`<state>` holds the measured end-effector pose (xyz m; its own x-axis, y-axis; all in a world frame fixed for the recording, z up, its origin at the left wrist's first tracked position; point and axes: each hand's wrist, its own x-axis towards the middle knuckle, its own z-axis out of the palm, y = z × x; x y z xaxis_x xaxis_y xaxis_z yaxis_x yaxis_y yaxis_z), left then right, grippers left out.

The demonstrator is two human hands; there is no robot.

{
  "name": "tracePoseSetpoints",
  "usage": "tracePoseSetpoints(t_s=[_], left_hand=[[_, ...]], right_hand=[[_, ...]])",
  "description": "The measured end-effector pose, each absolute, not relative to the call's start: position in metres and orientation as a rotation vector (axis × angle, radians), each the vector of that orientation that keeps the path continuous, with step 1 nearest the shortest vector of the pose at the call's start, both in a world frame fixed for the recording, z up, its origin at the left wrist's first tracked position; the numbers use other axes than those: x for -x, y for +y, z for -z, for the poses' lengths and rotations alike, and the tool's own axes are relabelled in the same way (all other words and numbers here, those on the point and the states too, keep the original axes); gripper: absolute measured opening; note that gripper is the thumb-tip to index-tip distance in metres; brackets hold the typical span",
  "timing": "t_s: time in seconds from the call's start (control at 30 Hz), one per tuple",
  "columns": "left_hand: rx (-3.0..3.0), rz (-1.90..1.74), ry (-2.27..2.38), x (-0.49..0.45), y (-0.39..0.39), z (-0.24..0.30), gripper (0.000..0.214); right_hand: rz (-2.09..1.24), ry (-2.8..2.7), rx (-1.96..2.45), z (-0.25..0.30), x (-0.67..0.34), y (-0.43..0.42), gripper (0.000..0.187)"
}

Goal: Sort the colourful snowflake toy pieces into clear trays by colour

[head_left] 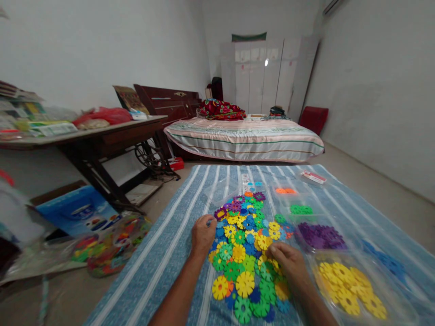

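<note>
Sorted so far: yellow point(348, 285), purple point(321, 236), green point(301, 209) and orange pieces point(285, 191) in tubs point(397, 309) — a big mixed pile point(239, 253) remains between the hands. The left hand point(203, 236) pinches a blue piece point(209, 223); the right hand's point(288, 259) fingers nearly meet at the pile — grip unclear.

We are finding passage over blue-and-white striped cloth point(163, 253) at left, while clear rectangular plastic boxes point(396, 294) are blocking the right.

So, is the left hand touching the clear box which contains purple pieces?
Apart. The head view shows the left hand at the left edge of the mixed pieces, and the clear box on their right, well across from it.
</note>
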<state>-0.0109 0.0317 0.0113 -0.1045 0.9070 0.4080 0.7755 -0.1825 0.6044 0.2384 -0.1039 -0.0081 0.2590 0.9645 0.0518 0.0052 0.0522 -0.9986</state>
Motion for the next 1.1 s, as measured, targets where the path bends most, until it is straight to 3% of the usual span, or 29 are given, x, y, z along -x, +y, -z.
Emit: tracePoseSetpoints(t_s=[0.2, 1.1], left_hand=[[-1.784, -1.087, 2.032, 0.012, 0.057, -0.004, 0.024], [-1.934, -1.015, 1.917, 0.006, 0.056, -0.003, 0.027]], right_hand=[[-0.971, -1.064, 1.307, 0.003, -0.238, -0.106, 0.043], [-0.904, -1.017, 1.382, -0.011, -0.236, -0.106, 0.043]])
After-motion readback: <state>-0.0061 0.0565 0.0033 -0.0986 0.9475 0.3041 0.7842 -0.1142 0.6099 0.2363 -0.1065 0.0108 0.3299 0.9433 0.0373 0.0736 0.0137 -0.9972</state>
